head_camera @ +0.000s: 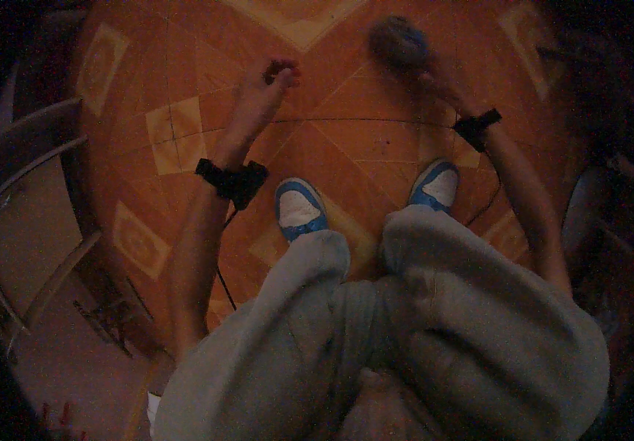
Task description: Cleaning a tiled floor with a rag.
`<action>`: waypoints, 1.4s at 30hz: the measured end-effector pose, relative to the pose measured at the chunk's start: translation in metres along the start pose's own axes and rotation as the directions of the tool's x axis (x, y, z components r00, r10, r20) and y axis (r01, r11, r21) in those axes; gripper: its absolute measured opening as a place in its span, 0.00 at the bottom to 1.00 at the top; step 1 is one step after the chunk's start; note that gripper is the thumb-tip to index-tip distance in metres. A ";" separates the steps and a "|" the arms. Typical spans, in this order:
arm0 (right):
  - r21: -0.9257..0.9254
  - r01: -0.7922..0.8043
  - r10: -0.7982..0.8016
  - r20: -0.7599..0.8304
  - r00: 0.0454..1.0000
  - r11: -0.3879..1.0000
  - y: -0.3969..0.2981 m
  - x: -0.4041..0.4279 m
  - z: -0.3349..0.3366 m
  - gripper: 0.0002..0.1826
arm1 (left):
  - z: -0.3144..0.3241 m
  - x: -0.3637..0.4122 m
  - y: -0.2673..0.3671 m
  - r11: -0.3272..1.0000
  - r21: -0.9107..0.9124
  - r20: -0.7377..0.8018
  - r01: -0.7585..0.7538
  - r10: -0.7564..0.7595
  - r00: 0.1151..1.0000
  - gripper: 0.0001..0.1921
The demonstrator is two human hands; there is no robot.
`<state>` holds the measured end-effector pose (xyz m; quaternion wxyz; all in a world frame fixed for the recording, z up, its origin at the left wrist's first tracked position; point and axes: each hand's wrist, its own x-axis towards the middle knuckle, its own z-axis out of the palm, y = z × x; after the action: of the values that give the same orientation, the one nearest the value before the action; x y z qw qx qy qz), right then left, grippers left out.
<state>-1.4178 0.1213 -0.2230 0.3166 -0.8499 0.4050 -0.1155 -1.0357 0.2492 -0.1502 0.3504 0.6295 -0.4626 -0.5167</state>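
Note:
The picture is dim and grainy. My right hand (439, 85), blurred, is at the upper right, at the near edge of a dark roundish object (400, 43) with a bluish patch; its kind is too blurred to tell, and the fingers are partly lost against it. At the upper left my left hand (270, 82) is above the patterned floor (317, 143), its fingers curled with a gap between thumb and fingers, and nothing visible in it. Black bands (234, 179) with a cable are strapped round both wrists. My blue and white shoes (300, 208) rest on the floor between the arms.
A chair or bench-like frame with a flat panel (35, 209) stands at the left. Dark, unclear objects (593, 82) lie at the right rim, with a pale curved surface (582, 204) below them. A thin dark cable or line (350, 119) crosses the floor between my wrists.

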 end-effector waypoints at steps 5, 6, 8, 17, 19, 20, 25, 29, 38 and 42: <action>-0.055 0.121 -0.114 0.107 0.988 0.991 -0.045 -0.047 -0.033 0.31 | 0.020 -0.031 0.031 0.944 0.317 0.052 -0.093 0.081 0.995 0.19; -0.054 0.126 -0.120 0.109 0.987 0.990 -0.062 -0.053 -0.041 0.31 | 0.029 -0.042 0.023 0.851 0.439 0.084 -0.287 0.279 0.957 0.22; -0.189 0.162 -0.078 0.386 0.919 0.968 -0.087 -0.066 -0.046 0.32 | 0.050 -0.057 0.028 0.711 0.536 0.144 -0.456 0.455 0.879 0.24; -0.215 0.257 -0.169 0.358 0.918 0.942 -0.161 -0.094 0.014 0.44 | 0.108 -0.088 -0.009 0.315 0.676 0.497 -0.666 0.471 0.729 0.23; -0.180 0.196 -0.129 0.330 0.935 0.964 -0.174 -0.088 0.010 0.46 | 0.108 -0.077 -0.004 0.455 0.604 0.524 -0.654 0.391 0.757 0.24; -0.140 0.141 -0.094 0.300 0.949 0.980 -0.177 -0.083 0.008 0.48 | 0.107 -0.073 -0.001 0.458 0.600 0.523 -0.655 0.395 0.755 0.24; -0.304 0.107 0.024 0.399 0.916 0.947 -0.132 -0.074 0.047 0.36 | 0.111 -0.054 -0.002 0.408 0.703 0.548 -0.582 0.211 0.810 0.23; -0.394 0.137 -0.068 0.183 0.981 0.909 -0.071 0.010 0.045 0.24 | 0.115 0.035 -0.028 0.345 0.814 0.256 -0.467 0.510 0.821 0.22; -0.315 0.500 -0.502 0.079 0.861 0.807 -0.069 0.085 -0.045 0.27 | 0.026 0.041 -0.007 0.639 0.589 -0.027 -0.494 0.626 0.779 0.23; -0.287 0.416 -0.406 0.098 0.909 0.863 -0.052 0.092 -0.042 0.29 | 0.001 0.013 -0.024 0.786 0.479 -0.112 -0.391 0.497 0.861 0.21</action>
<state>-1.3454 0.0565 -0.1629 0.1583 -0.9566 0.2220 -0.1025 -1.0312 0.2451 -0.1769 0.3625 0.6204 -0.6586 -0.2234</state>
